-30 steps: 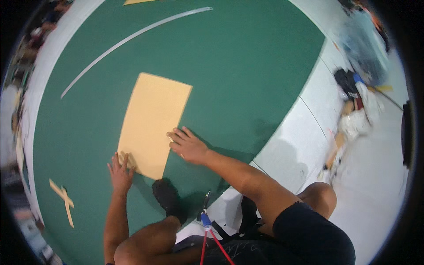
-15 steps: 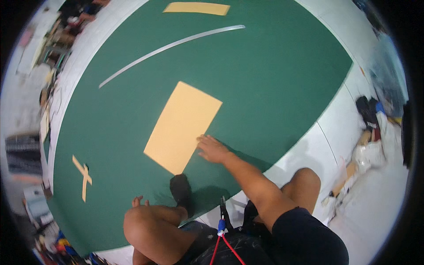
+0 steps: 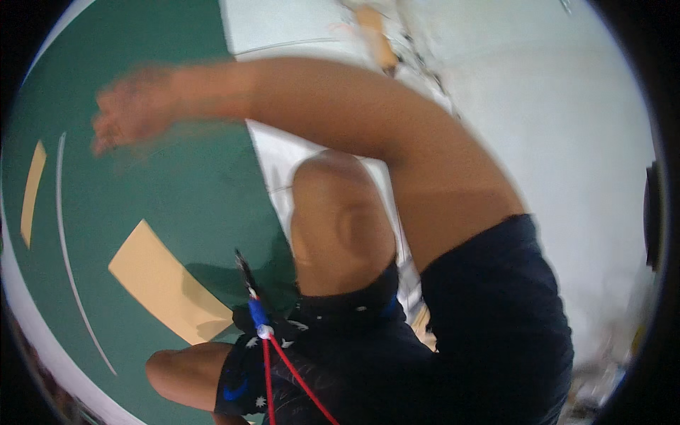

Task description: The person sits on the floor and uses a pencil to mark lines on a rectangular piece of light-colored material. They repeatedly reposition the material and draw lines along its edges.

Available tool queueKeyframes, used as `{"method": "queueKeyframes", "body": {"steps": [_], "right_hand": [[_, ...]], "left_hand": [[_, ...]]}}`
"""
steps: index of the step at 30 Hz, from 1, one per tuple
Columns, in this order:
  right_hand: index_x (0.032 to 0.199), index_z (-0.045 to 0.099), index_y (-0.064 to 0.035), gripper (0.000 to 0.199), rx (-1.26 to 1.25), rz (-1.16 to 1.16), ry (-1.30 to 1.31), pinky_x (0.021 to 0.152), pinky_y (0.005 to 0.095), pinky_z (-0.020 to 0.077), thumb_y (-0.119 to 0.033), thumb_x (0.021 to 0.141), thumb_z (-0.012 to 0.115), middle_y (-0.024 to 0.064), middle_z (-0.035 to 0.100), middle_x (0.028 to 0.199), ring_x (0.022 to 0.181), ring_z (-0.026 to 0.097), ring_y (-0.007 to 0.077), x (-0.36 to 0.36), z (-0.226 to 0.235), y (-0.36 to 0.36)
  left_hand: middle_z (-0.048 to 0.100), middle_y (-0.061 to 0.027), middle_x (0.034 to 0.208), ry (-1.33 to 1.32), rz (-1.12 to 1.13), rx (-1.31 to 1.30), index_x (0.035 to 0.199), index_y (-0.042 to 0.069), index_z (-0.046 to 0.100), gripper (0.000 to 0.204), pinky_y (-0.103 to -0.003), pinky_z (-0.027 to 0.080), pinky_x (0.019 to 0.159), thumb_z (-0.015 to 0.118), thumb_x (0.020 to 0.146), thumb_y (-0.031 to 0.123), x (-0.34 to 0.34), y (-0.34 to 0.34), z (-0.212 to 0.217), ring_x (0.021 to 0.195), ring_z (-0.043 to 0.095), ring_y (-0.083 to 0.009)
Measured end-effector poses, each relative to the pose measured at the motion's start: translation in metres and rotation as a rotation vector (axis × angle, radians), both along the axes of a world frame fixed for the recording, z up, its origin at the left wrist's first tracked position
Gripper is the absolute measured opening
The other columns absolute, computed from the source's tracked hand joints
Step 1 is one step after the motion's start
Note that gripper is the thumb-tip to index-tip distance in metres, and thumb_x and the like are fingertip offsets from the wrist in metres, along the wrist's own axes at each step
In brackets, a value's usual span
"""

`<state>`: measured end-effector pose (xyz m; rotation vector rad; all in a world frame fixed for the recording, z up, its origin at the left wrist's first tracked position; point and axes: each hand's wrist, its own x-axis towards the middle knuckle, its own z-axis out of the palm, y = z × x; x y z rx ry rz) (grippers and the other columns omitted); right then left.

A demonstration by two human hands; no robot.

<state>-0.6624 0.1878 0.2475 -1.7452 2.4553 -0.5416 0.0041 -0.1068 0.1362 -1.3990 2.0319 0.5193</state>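
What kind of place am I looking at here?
Probably an indoor sports or workshop floor: a wide green mat bearing a curved white line, a tan sheet on it, and pale flooring beside.

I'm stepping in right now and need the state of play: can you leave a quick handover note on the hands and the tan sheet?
Right hand: raised across the view above the green floor mat, motion-blurred; nothing seen in it, grip unclear.
Left hand: out of view.
Tan rectangular cardboard-like sheet: flat on the mat near the left knee. A narrow tan strip lies beyond a curved white line.
Done: sheet lies flat.
Left: no hand touches it; any further handling would need a fresh grasp.
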Motion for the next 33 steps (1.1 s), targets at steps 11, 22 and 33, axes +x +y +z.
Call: {"method": "queueKeyframes", "body": {"steps": [11,22,33], "right_hand": [[0.121,0.066,-0.0010,0.045,-0.048,-1.298,0.030,0.092,0.0495,0.0528,-0.041,0.109,0.049,0.0230,0.071,0.104,0.100,0.069,0.0367,0.222,0.142,0.379],[0.123,0.058,0.0215,0.121,0.057,-2.619,-0.859,0.082,0.0434,0.0594,-0.085,0.067,0.075,0.0347,0.066,0.118,0.116,0.067,0.0356,0.571,-0.133,0.390],[0.133,0.049,0.0144,0.105,-0.212,-2.731,-0.825,0.086,0.0393,0.0550,-0.064,0.072,0.085,0.0273,0.060,0.133,0.116,0.064,0.0332,0.551,-0.186,0.408]], "left_hand": [[0.065,-0.0153,0.137,0.124,-0.193,0.124,0.141,0.014,0.065,0.052,-0.051,0.048,0.107,0.070,0.095,0.038,-0.205,-0.261,0.037,0.125,0.062,-0.0345],[0.066,-0.0160,0.123,0.560,-0.550,0.443,0.129,-0.008,0.060,0.045,-0.037,0.048,0.102,0.064,0.105,0.030,-0.353,-0.075,-0.058,0.115,0.062,-0.0255],[0.064,-0.0185,0.130,0.531,-0.706,0.510,0.137,-0.001,0.059,0.044,-0.042,0.049,0.102,0.069,0.099,0.020,-0.365,0.041,-0.001,0.118,0.060,-0.0308]]}}
